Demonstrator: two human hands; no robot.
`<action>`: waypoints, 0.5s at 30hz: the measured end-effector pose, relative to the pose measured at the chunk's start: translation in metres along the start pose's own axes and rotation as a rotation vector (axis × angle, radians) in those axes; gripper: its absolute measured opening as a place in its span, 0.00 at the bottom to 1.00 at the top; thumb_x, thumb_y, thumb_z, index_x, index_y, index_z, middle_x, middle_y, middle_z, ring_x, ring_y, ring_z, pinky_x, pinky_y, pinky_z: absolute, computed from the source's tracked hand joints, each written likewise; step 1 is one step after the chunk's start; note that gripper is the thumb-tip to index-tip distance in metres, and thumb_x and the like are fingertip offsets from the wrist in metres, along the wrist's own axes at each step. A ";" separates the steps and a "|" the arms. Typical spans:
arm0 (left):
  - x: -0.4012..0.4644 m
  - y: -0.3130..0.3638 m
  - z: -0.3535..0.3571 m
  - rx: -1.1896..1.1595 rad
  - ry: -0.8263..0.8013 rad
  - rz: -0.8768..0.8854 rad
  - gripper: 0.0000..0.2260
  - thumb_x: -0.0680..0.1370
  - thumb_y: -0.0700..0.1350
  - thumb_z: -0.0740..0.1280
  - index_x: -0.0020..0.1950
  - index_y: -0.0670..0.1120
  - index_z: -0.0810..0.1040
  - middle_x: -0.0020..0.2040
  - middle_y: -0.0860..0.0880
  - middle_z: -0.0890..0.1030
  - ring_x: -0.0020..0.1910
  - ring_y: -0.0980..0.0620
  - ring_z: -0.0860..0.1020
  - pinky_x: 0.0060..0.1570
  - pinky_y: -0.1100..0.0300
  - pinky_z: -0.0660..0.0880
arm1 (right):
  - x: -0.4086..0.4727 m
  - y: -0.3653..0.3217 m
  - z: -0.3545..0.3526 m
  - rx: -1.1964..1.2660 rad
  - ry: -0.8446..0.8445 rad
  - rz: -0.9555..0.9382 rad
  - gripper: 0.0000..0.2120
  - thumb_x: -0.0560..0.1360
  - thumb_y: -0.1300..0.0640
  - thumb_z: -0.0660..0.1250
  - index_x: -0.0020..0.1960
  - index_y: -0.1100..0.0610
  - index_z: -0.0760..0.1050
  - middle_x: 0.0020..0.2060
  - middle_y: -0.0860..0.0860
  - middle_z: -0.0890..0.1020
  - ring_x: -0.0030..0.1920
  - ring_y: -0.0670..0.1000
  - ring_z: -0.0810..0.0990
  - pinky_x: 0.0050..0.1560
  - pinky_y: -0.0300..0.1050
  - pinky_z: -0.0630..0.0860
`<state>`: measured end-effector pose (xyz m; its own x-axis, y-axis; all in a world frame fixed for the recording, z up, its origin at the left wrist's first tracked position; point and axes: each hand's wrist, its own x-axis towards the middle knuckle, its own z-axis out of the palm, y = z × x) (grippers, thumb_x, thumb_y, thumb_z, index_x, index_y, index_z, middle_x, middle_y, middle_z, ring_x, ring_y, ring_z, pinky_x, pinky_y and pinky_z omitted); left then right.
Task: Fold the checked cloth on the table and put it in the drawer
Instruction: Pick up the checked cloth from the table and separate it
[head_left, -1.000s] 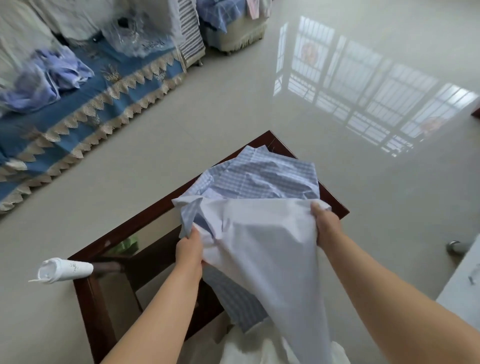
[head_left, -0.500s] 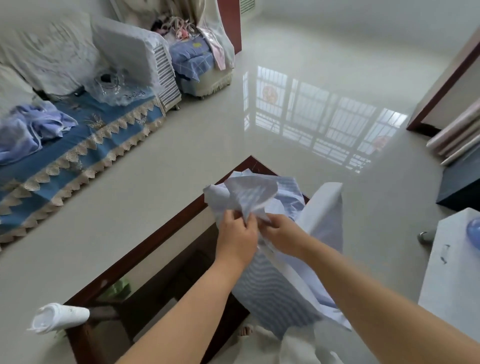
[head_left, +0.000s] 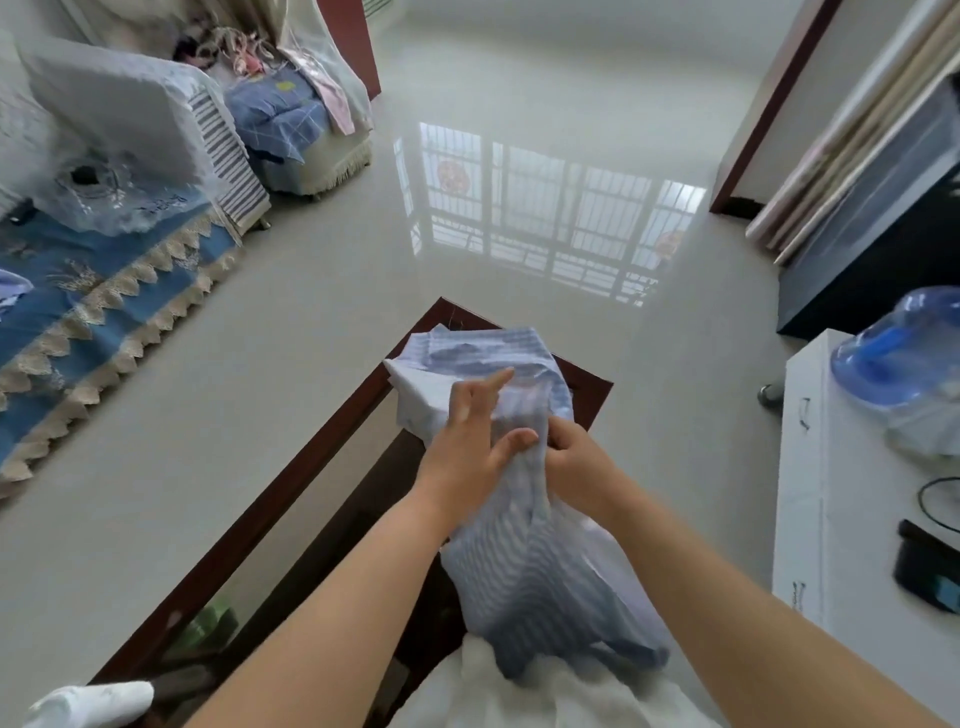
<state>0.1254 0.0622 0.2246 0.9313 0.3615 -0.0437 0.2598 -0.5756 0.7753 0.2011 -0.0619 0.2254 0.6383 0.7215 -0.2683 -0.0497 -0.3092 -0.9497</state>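
The blue-and-white checked cloth is bunched up over the far corner of the dark wooden table and hangs down towards me. My left hand lies on the cloth with fingers spread and straight, thumb out to the right. My right hand is just beside it, fingers curled into a fold of the cloth and gripping it. No drawer is in view.
A white tube-like object lies at the table's near left end. A blue-covered sofa runs along the left. A white cabinet with a blue water bottle stands at the right. Glossy floor lies beyond.
My hands came together from holding the cloth spread wide. The left hand has let go and now lies flat on the cloth, which has dropped lower. The camera has tilted up.
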 end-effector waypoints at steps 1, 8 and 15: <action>0.006 -0.001 -0.003 0.060 -0.047 0.020 0.23 0.75 0.57 0.66 0.68 0.58 0.66 0.65 0.54 0.63 0.61 0.56 0.65 0.57 0.58 0.72 | -0.003 0.003 -0.004 0.024 0.004 -0.007 0.07 0.76 0.60 0.67 0.48 0.48 0.79 0.41 0.47 0.82 0.43 0.46 0.80 0.44 0.40 0.76; 0.032 0.018 0.005 0.063 -0.319 0.121 0.25 0.68 0.57 0.74 0.61 0.53 0.71 0.55 0.57 0.74 0.59 0.54 0.72 0.60 0.50 0.72 | -0.035 0.011 -0.033 0.124 -0.020 0.053 0.21 0.69 0.47 0.68 0.51 0.63 0.77 0.43 0.65 0.79 0.44 0.56 0.76 0.48 0.56 0.74; 0.049 0.065 0.033 -0.091 -0.504 0.101 0.17 0.68 0.54 0.76 0.40 0.47 0.71 0.34 0.53 0.68 0.31 0.58 0.66 0.31 0.63 0.65 | -0.073 0.018 -0.066 0.306 0.078 0.025 0.25 0.75 0.35 0.54 0.54 0.51 0.79 0.42 0.45 0.81 0.44 0.47 0.79 0.46 0.38 0.76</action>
<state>0.1967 0.0182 0.2518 0.9636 -0.1032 -0.2466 0.1602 -0.5156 0.8417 0.2047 -0.1610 0.2390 0.6905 0.6624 -0.2905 -0.2876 -0.1170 -0.9506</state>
